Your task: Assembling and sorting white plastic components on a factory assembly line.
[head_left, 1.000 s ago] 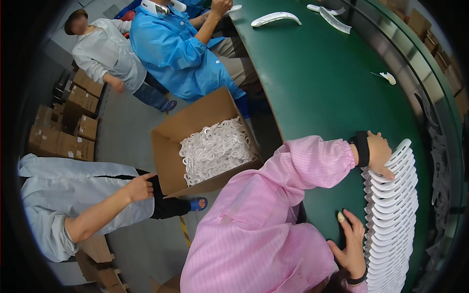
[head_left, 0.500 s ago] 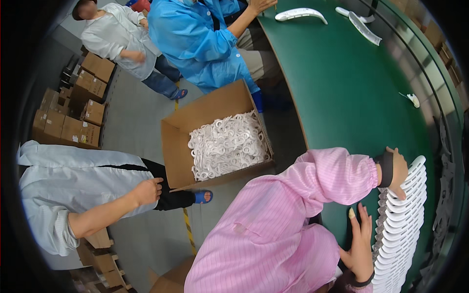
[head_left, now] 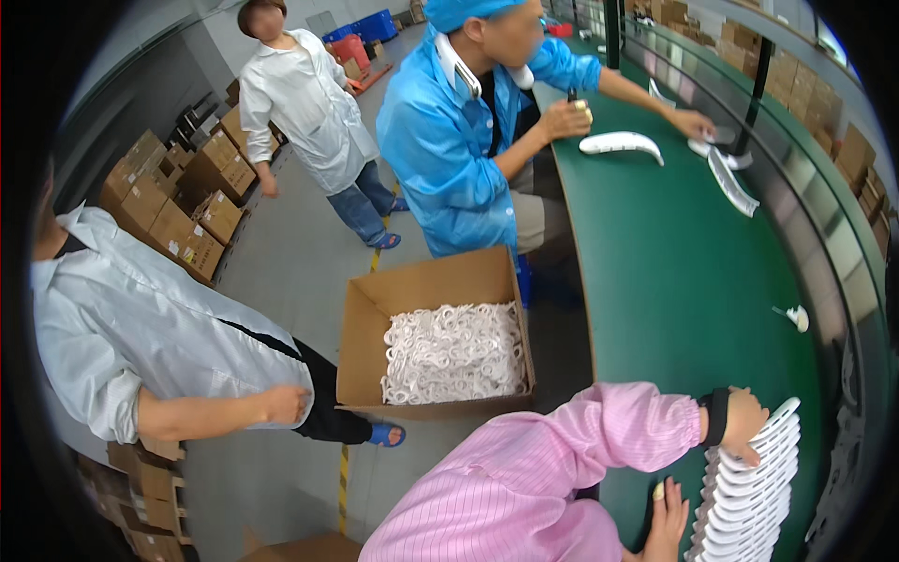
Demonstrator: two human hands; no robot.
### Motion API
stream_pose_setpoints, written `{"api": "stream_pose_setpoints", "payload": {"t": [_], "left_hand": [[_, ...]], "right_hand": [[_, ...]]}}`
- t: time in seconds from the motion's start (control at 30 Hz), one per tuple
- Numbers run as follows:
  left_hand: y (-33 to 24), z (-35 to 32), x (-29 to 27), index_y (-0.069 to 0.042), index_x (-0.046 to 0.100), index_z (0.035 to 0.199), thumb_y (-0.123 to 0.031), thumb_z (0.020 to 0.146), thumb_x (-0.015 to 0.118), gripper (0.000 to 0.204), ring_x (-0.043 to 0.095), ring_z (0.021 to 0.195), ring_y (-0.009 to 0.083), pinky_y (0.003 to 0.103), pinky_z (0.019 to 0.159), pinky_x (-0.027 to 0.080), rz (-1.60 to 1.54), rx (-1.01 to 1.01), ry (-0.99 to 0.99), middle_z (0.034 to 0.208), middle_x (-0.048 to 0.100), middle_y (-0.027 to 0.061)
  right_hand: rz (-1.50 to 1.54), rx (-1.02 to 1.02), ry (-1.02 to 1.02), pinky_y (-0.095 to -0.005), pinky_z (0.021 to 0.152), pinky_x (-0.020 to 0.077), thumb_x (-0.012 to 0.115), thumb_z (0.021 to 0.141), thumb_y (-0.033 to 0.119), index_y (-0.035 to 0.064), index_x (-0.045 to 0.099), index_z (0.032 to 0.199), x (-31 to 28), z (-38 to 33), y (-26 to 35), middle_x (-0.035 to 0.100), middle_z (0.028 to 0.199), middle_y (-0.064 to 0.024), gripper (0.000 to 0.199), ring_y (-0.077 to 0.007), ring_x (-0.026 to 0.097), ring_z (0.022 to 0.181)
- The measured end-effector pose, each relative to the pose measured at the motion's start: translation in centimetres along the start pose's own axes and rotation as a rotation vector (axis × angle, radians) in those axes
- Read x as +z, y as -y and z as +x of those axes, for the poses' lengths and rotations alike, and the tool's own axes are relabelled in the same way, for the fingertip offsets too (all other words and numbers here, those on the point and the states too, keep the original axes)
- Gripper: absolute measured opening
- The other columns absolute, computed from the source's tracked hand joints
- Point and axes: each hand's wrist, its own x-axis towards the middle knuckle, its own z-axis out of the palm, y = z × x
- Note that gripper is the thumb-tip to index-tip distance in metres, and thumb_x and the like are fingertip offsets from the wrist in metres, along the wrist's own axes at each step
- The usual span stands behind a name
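A long stack of white curved plastic parts [head_left: 749,496] lies on the green table [head_left: 693,309] at the lower right. My left hand [head_left: 744,421], with a black wristband and a pink sleeve, curls over the far end of the stack. My right hand [head_left: 667,517] lies flat on the table beside the stack's near side, fingers straight and close to the parts. The stack's lower end runs out of the picture.
An open cardboard box [head_left: 370,318] of white parts stands on the floor to my left. A person in blue [head_left: 449,140] works at the table's far end near white curved pieces [head_left: 620,142]. A person in grey [head_left: 140,328] stands at the left, another in white [head_left: 304,103] farther back. Stacked cartons [head_left: 178,197] line the wall.
The view has swung up and left, showing more of the people and the box. Both my hands stay at the stack. The grey-shirted person's hand has lowered.
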Motion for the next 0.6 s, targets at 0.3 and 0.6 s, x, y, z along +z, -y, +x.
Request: {"api": "stream_pose_setpoints", "payload": {"t": [0.3,0.6], "left_hand": [[-3.6,-12.6,-11.6,-0.001,0.018,0.149,-0.028,0.093,0.06,0.076,0.064,0.092,0.0349,0.039,0.083,0.051,-0.271,-0.148,-0.766,0.113,0.064,0.0197],[-14.5,-21.2,-10.2,-0.014,0.031,0.15,-0.043,0.102,0.036,0.057,0.016,0.145,0.0331,0.049,0.116,0.012,-0.77,1.053,-0.75,0.157,0.019,0.0167]], "right_hand": [[0.012,-0.026,-0.023,-0.0539,0.116,0.0116,0.076,0.071,0.033,0.001,0.021,0.149,0.0,-1.0,1.0,0.025,0.152,-0.0243,0.1,-0.0408,0.02,0.142],[0.042,-0.063,-0.117,-0.0511,0.116,0.0147,0.079,0.07,0.033,0.0009,0.024,0.148,-0.1,-0.4,-0.6,0.028,0.152,-0.0213,0.101,-0.0385,0.024,0.142]]}}
